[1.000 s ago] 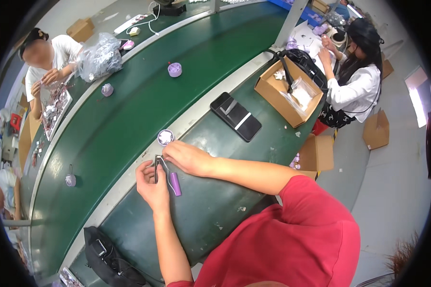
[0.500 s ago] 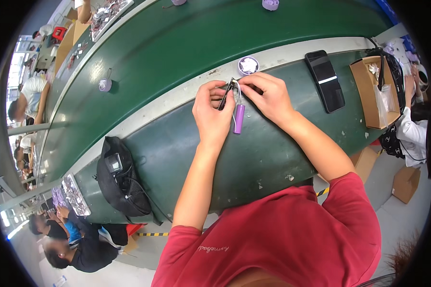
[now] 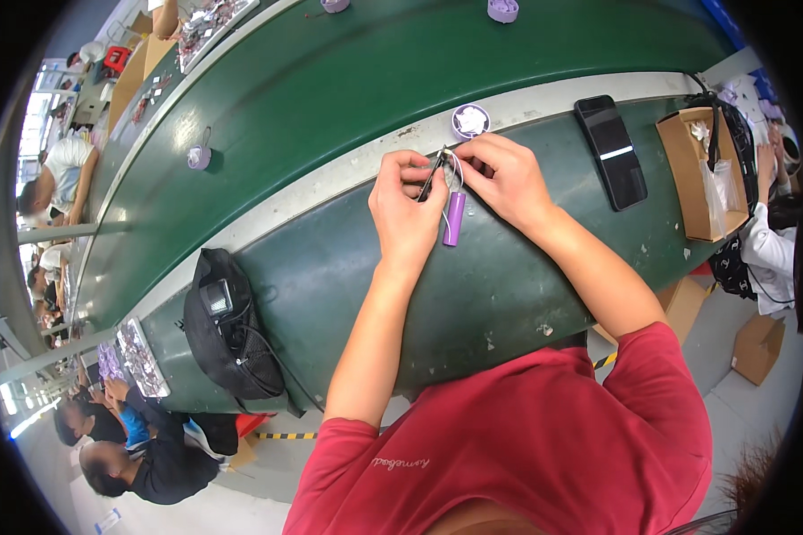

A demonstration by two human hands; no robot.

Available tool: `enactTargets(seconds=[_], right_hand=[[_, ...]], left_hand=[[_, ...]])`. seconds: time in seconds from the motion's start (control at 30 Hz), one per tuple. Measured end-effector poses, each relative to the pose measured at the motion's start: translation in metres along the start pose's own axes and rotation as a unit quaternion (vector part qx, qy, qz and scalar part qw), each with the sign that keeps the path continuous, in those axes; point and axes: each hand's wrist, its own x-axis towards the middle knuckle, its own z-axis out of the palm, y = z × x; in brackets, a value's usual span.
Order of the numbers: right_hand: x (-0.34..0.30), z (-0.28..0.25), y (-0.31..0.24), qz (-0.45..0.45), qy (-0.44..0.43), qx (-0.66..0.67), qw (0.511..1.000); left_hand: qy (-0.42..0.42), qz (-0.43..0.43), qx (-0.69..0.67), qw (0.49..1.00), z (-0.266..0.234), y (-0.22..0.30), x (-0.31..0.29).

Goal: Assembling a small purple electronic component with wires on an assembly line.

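My left hand (image 3: 401, 214) grips a thin, dark, flat piece (image 3: 431, 176) between thumb and fingers; its exact kind is unclear. Close beside it, my right hand (image 3: 509, 183) pinches a white wire (image 3: 459, 168) near the piece's upper end. A purple cylindrical battery (image 3: 454, 220) is joined to the wires and sits below the fingertips, between both hands. Just beyond my right fingers is a round lilac holder (image 3: 470, 121) with white material inside. The fingertips partly cover the spot where wire and dark piece meet.
A black phone (image 3: 611, 152) and an open cardboard box (image 3: 700, 178) lie to the right. On the left rests a black bag (image 3: 232, 325) with a cable. Lilac round parts (image 3: 199, 158) stand on the green belt (image 3: 330, 98) beyond the pale rail. Other people work at both sides.
Both hands have shifted slightly right in the view, along with the surroundings. The white wire bows out in a rounder loop, and the battery's tilt has changed a little.
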Motion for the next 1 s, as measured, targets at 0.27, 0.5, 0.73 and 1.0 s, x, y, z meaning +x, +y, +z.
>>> enactTargets(seconds=[0.27,0.5,0.73,1.0], right_hand=[[-0.0007,0.0004,-0.0009,0.005,0.003,0.009,1.0],[-0.0007,0.0005,-0.0013,0.015,-0.002,0.019,1.0],[-0.0016,0.0025,0.0034,-0.01,0.004,0.012,1.0],[-0.0029,0.0015,0.0024,-0.022,0.015,0.018,0.999]], left_hand=[[-0.001,0.008,0.001,1.0,0.0007,-0.0003,0.0014],[0.002,0.017,0.009,1.0,0.001,-0.002,0.0015],[-0.006,0.032,0.039,0.999,-0.0004,0.0024,0.0006],[-0.012,0.048,0.047,0.998,0.0006,0.0024,-0.0006]])
